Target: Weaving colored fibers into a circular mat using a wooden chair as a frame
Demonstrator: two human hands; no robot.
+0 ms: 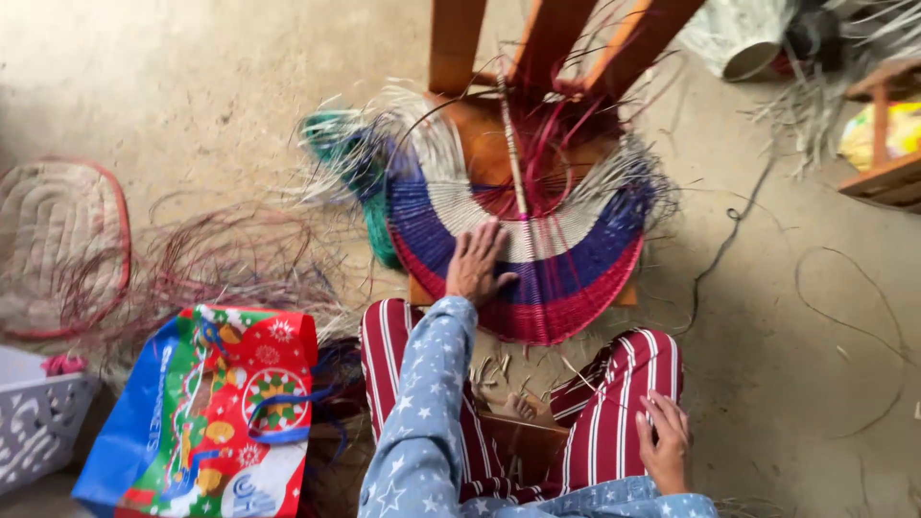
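A half-round woven fan with red, blue and white bands lies flat on a low wooden stool, loose fibre ends sticking out around its edge. A thin stick runs down its middle. My left hand rests palm down on the fan's left side, fingers spread. My right hand lies on my right knee, on red-and-white striped trousers, holding nothing.
A colourful printed bag stands at lower left beside a pale plastic basket. Loose reddish fibres are strewn on the concrete floor. A round mat lies at left. Wooden furniture sits at upper right.
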